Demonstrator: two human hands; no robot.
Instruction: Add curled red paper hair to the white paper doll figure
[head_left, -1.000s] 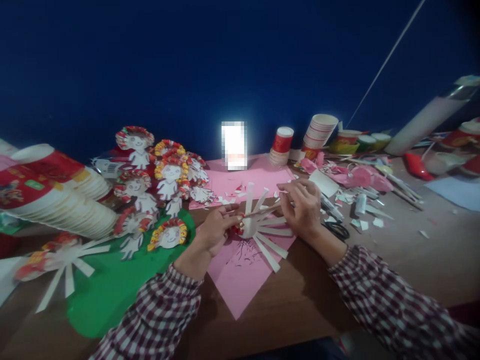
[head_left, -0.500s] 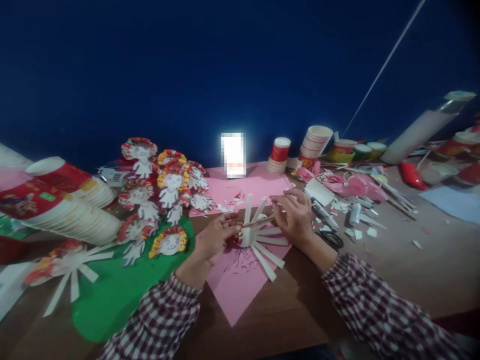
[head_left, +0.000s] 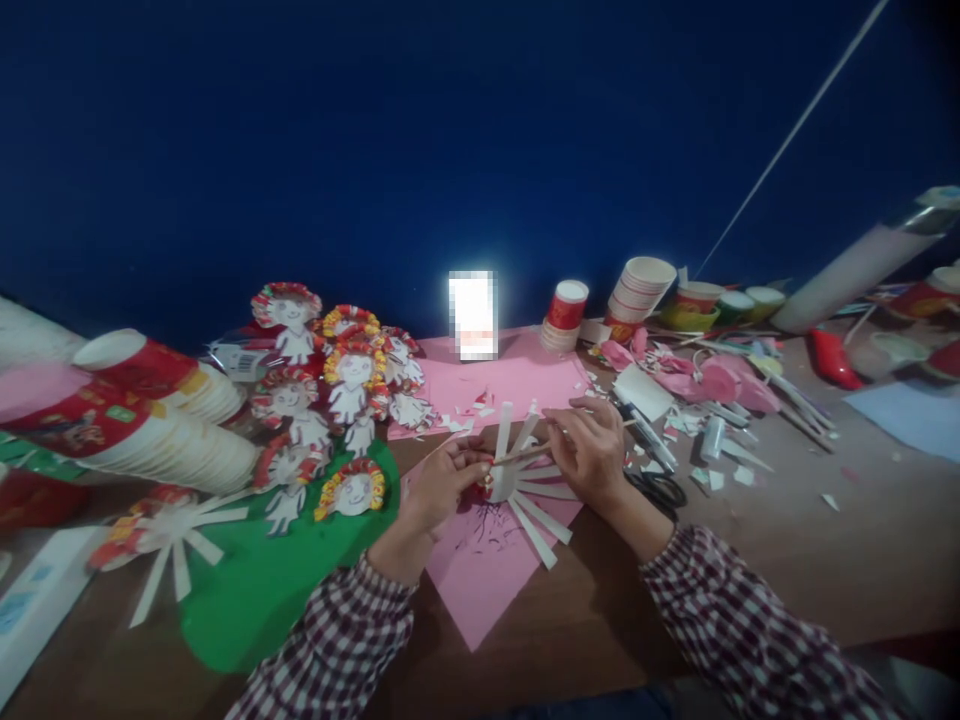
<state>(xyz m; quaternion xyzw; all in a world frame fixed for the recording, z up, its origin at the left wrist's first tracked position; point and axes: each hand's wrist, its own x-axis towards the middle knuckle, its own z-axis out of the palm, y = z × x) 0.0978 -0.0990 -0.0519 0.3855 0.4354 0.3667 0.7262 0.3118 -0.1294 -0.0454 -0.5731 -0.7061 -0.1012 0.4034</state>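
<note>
A paper cup cut into long white strips [head_left: 525,480] lies fanned out on a pink paper sheet [head_left: 480,570] at the table's middle. My left hand [head_left: 442,480] is closed on the cup's left side, where a curled red-printed strip shows. My right hand [head_left: 592,450] is closed on a thin wooden stick [head_left: 525,453] that runs from its fingers leftward to my left hand's fingertips, across the cup.
Finished paper-cup dolls [head_left: 345,370] stand at left on and behind a green sheet [head_left: 255,590]. Stacked cups [head_left: 150,420] lie far left, more cups [head_left: 637,285] at the back. Black scissors [head_left: 660,488], pens and paper scraps [head_left: 712,430] lie right. A lit phone [head_left: 472,312] stands behind.
The view has shifted a little, so everything sits slightly lower and to the right. Both hands stay on the cup and stick, the right hand a touch closer to the cup.
</note>
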